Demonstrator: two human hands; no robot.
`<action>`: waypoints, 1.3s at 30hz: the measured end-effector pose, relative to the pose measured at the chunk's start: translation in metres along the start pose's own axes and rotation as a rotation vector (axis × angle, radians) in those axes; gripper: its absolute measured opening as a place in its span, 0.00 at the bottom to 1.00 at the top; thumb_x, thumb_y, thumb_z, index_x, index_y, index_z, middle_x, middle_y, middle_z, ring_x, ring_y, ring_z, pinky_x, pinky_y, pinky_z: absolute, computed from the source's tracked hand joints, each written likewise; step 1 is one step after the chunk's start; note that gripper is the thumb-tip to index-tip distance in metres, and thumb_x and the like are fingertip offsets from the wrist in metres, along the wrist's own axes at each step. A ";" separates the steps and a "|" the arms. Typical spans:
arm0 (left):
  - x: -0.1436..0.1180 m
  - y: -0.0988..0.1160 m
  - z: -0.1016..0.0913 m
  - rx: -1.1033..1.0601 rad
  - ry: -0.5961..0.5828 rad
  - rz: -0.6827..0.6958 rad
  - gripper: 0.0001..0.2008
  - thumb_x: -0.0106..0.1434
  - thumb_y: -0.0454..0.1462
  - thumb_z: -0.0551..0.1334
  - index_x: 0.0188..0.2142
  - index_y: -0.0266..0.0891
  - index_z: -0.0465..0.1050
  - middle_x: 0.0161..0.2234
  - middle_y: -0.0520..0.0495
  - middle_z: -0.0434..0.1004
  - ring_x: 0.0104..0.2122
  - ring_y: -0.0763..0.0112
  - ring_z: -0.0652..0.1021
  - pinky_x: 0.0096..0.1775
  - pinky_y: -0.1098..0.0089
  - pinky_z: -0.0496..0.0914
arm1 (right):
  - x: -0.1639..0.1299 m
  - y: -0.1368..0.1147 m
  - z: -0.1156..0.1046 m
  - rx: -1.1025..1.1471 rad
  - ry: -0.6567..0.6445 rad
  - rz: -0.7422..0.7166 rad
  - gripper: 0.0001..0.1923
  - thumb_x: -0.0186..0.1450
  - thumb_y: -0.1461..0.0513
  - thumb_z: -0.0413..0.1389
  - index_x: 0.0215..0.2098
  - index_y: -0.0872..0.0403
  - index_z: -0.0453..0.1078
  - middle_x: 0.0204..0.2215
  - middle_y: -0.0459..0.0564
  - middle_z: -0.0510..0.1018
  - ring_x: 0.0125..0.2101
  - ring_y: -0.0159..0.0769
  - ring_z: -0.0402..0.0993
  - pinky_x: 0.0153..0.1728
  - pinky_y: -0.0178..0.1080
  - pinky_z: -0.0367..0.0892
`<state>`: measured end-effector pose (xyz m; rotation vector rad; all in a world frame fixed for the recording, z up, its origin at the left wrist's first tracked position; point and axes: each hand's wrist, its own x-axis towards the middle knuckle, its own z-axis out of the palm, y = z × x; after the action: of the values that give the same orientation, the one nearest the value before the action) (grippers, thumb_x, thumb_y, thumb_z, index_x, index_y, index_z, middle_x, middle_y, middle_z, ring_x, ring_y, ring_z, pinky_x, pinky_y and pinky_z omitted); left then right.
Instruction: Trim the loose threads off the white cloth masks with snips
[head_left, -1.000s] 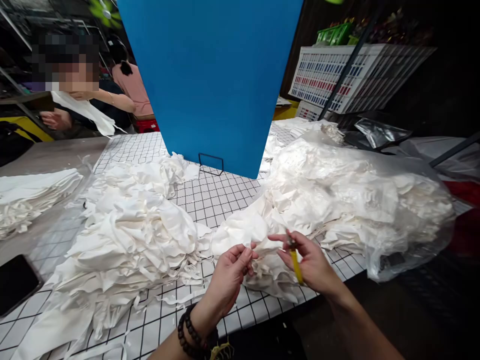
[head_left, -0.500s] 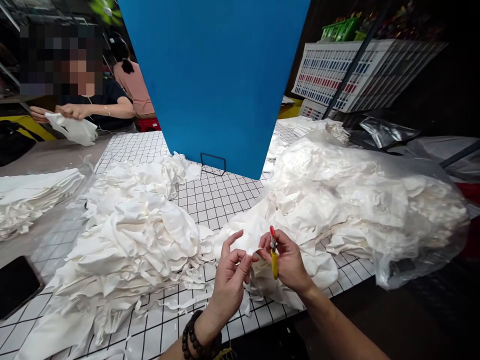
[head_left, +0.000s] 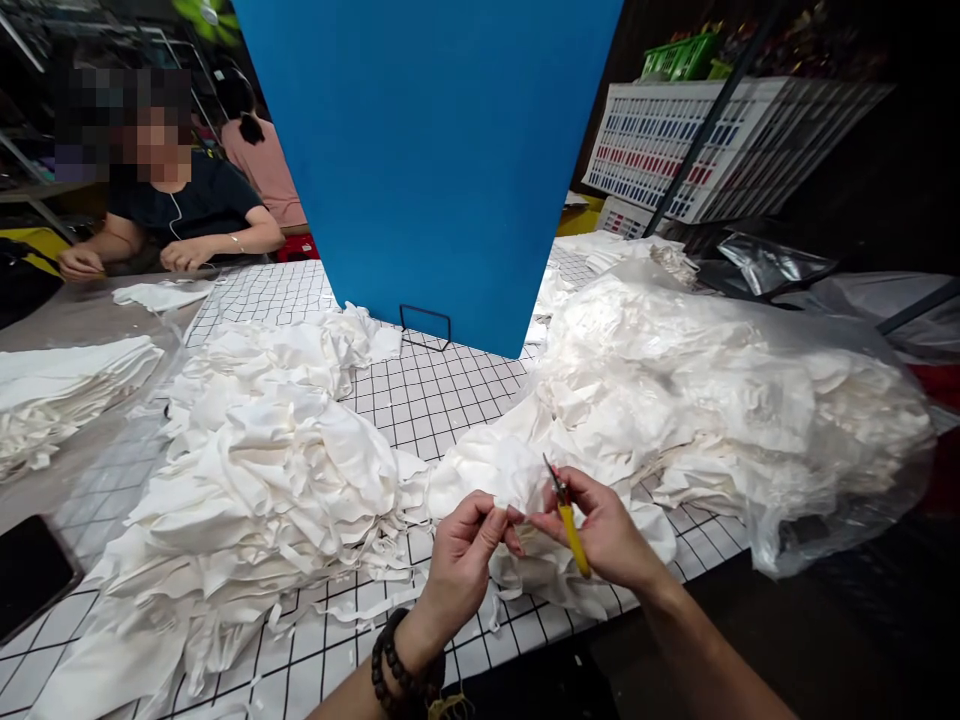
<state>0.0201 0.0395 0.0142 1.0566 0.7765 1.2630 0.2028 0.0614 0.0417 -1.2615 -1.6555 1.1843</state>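
With thumb and fingers pressed together, my left hand [head_left: 463, 555] pinches the near edge of a thin white cloth piece [head_left: 491, 468]. A beaded bracelet [head_left: 394, 665] circles that wrist. My right hand [head_left: 611, 535] is closed around yellow-handled thread snips [head_left: 572, 538], their dark blades pointing up and away. Its fingertips sit close to the left fingertips at the cloth edge; whether they also grip the cloth I cannot tell. The piece lies against other white cloth, so its outline is partly lost.
On the grid-patterned cloth [head_left: 427, 400], a heap of white pieces [head_left: 277, 470] lies left and a clear plastic bag [head_left: 795, 400] of them right. A blue board [head_left: 435, 170] stands ahead. A phone [head_left: 34, 575] rests at far left. A co-worker [head_left: 199, 210] sits beyond.
My right hand has moved slightly right, and the snips have swung to slant, blades up-left. My left fingers have curled in. The co-worker's white piece now lies on the table.
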 end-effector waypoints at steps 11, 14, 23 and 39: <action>-0.002 0.012 0.000 0.417 -0.116 0.120 0.11 0.70 0.38 0.54 0.36 0.38 0.73 0.30 0.47 0.71 0.30 0.70 0.74 0.35 0.70 0.66 | -0.021 -0.033 -0.023 -0.677 -0.115 0.007 0.18 0.53 0.53 0.64 0.30 0.51 0.60 0.27 0.44 0.70 0.27 0.35 0.65 0.28 0.36 0.59; -0.003 0.012 0.001 0.434 -0.129 0.131 0.11 0.70 0.37 0.53 0.35 0.38 0.72 0.30 0.47 0.70 0.31 0.69 0.74 0.35 0.70 0.66 | -0.020 -0.035 -0.020 -0.666 -0.123 -0.003 0.19 0.52 0.52 0.64 0.30 0.51 0.60 0.27 0.44 0.71 0.27 0.35 0.66 0.28 0.36 0.59; -0.004 0.013 0.000 0.434 -0.140 0.153 0.11 0.70 0.37 0.52 0.33 0.38 0.70 0.29 0.48 0.69 0.30 0.71 0.73 0.34 0.71 0.66 | -0.020 -0.036 -0.017 -0.652 -0.127 0.000 0.17 0.53 0.52 0.64 0.29 0.50 0.61 0.26 0.43 0.72 0.25 0.34 0.65 0.26 0.35 0.58; -0.006 0.011 -0.005 0.407 -0.178 0.084 0.12 0.70 0.39 0.53 0.34 0.38 0.71 0.31 0.46 0.71 0.30 0.70 0.74 0.34 0.70 0.68 | -0.024 -0.029 -0.019 -0.739 -0.101 -0.025 0.13 0.52 0.54 0.62 0.25 0.51 0.63 0.21 0.42 0.71 0.21 0.31 0.63 0.23 0.34 0.52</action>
<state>0.0106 0.0344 0.0219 1.5217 0.8792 1.0851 0.2177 0.0403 0.0750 -1.6148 -2.2856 0.6253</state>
